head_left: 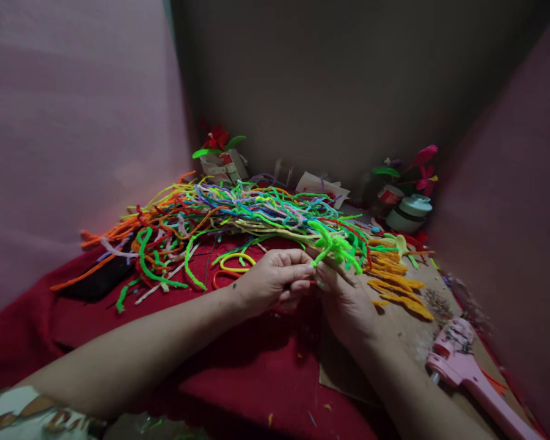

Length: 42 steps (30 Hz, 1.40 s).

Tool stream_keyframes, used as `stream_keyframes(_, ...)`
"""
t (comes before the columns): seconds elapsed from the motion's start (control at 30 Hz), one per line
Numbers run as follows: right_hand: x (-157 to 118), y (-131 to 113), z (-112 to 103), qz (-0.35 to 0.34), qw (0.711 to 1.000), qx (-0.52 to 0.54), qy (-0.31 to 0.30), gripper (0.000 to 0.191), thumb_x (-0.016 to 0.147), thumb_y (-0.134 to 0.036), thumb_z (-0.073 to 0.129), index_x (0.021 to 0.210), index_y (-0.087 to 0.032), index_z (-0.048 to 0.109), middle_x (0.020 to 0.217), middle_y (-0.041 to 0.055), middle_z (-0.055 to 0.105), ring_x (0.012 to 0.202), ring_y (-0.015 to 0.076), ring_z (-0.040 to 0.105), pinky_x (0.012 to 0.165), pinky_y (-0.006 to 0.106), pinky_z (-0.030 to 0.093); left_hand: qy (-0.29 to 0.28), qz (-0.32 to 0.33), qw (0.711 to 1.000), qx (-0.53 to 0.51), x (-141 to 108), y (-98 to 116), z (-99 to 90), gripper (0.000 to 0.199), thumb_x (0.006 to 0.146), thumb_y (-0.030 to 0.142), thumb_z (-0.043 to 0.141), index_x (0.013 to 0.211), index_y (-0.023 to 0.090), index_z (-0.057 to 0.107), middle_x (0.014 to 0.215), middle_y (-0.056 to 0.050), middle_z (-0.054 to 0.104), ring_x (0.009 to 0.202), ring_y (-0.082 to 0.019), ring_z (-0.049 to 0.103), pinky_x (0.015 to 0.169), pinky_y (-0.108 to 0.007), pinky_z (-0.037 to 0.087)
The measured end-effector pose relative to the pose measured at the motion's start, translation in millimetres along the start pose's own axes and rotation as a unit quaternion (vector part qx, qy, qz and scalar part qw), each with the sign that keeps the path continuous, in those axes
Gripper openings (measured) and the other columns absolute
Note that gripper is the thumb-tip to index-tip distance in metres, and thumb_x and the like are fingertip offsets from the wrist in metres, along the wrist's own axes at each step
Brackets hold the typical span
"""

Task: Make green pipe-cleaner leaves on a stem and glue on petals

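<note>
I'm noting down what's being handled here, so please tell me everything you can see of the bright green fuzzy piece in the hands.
The bright green fuzzy piece looks like pipe cleaner, with several thin arms splaying from a bunched middle: one points up and left, one down and left, others rightward. It is held up in front of the pile of coloured stems. Fingertips of the left hand and right hand meet at its lower-left end; their exact grip is hard to tell.

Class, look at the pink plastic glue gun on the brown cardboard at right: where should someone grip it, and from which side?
Probably by its long, smooth handle, from the near right: the handle slants that way, away from the wider head, which bears dark bits.
</note>
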State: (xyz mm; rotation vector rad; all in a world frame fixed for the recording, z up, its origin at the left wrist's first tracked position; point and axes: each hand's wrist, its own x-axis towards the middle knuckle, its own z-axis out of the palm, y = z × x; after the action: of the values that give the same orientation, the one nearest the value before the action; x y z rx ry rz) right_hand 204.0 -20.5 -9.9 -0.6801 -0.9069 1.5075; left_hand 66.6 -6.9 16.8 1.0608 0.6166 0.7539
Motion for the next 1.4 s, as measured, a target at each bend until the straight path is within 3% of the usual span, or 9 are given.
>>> stream_keyframes(0.23, 0, -1, 1, 0.024, 0.998, 0.045, -0.032, 0.030, 0.073, -0.026, 0.069, 0.102, -0.026, 0.066, 0.076, -0.0006, 0.068, 0.070, 0.0167, 0.062, 0.068, 0.031, 0.049, -0.076, -0.042, 0.995, -0.050, 1, 4, -8.8, 0.015, 0.082, 0.027, 0.056, 0.091, 0.016, 0.054, 0.051, 0.009, 0.037, 0.033, -0.001, 0.019, 0.033, -0.014, 0.021)
stream_keyframes(0.37, 0, 2, 4, -0.014, 0.999, 0.029, -0.010, 0.025, 0.075, -0.025, 0.065, 0.100, -0.029, 0.067, 0.081, 0.0005, 0.070, 0.078, 0.0213, 0.063, 0.066, 0.034, 0.049, -0.010, 0.011, 0.995, 0.103, 2, 3, -4.0, 0.023, 0.083, 0.033, 0.053, 0.097, 0.014, 0.056, 0.055, 0.007, 0.044, 0.038, -0.003, 0.030, 0.038, -0.016, 0.025)
stream_keyframes(0.43, 0, 3, 3, -0.020, 0.999, 0.022, 0.012, 0.024, 0.074, -0.026, 0.064, 0.098, -0.030, 0.068, 0.084, 0.0006, 0.070, 0.081, 0.0229, 0.063, 0.066, 0.035, 0.050, 0.048, 0.075, 0.968, 0.233, 1, -1, -1.5, 0.024, 0.082, 0.036, 0.055, 0.088, 0.014, 0.058, 0.060, 0.004, 0.048, 0.046, -0.005, 0.038, 0.044, -0.017, 0.031)
stream_keyframes(0.53, 0, 5, 2, -0.026, 0.999, 0.009, 0.039, 0.024, 0.072, -0.026, 0.066, 0.095, -0.031, 0.069, 0.087, 0.0004, 0.071, 0.084, 0.0238, 0.063, 0.067, 0.036, 0.050, 0.111, 0.177, 0.888, 0.410, 0, -7, -0.9, 0.019, 0.079, 0.034, 0.058, 0.086, 0.016, 0.060, 0.066, 0.002, 0.052, 0.056, -0.008, 0.043, 0.055, -0.020, 0.035)
stream_keyframes(0.6, 0, 6, 1, -0.025, 0.999, -0.005, 0.048, 0.023, 0.072, -0.026, 0.067, 0.094, -0.031, 0.069, 0.087, 0.0002, 0.071, 0.086, 0.0237, 0.063, 0.069, 0.035, 0.049, 0.128, 0.218, 0.846, 0.470, -1, -10, -1.9, 0.014, 0.083, 0.029, 0.053, 0.087, 0.018, 0.060, 0.066, 0.002, 0.053, 0.056, -0.009, 0.045, 0.057, -0.020, 0.036)
stream_keyframes(0.67, -1, 7, 1, -0.024, 0.999, -0.013, 0.046, 0.019, 0.073, -0.026, 0.067, 0.092, -0.030, 0.069, 0.087, 0.0000, 0.071, 0.085, 0.0228, 0.062, 0.070, 0.035, 0.049, 0.132, 0.231, 0.835, 0.481, -1, -12, -2.9, 0.014, 0.086, 0.025, 0.048, 0.085, 0.019, 0.060, 0.062, 0.003, 0.052, 0.054, -0.008, 0.046, 0.056, -0.020, 0.035)
stream_keyframes(1.0, 3, 6, -8, -0.070, 0.992, -0.092, 0.042, 0.008, 0.074, -0.029, 0.066, 0.081, -0.026, 0.067, 0.096, 0.0015, 0.068, 0.088, 0.0211, 0.059, 0.078, 0.036, 0.045, 0.127, 0.169, 0.911, 0.353, -1, -4, 2.6, 0.026, 0.086, 0.027, 0.047, 0.063, 0.016, 0.044, 0.055, 0.006, 0.037, 0.050, -0.005, 0.032, 0.047, -0.017, 0.028)
stream_keyframes(1.23, 4, 8, -12, -0.046, 0.994, -0.099, 0.027, 0.016, 0.075, -0.036, 0.066, 0.080, -0.021, 0.065, 0.071, -0.0018, 0.059, 0.056, 0.0106, 0.046, 0.059, 0.028, 0.039, 0.099, 0.095, 0.966, 0.218, 0, 0, 3.7, 0.026, 0.083, 0.033, 0.052, 0.066, 0.014, 0.049, 0.050, 0.007, 0.041, 0.040, -0.002, 0.029, 0.040, -0.016, 0.021)
stream_keyframes(1.4, 5, 8, -11, -0.023, 0.998, -0.065, 0.012, 0.016, 0.074, -0.035, 0.067, 0.073, -0.020, 0.062, 0.060, -0.0048, 0.051, 0.052, 0.0087, 0.041, 0.052, 0.024, 0.036, 0.061, 0.036, 0.993, 0.095, 1, -3, 0.1, 0.024, 0.082, 0.036, 0.055, 0.071, 0.014, 0.051, 0.048, 0.008, 0.042, 0.033, -0.001, 0.026, 0.035, -0.015, 0.018)
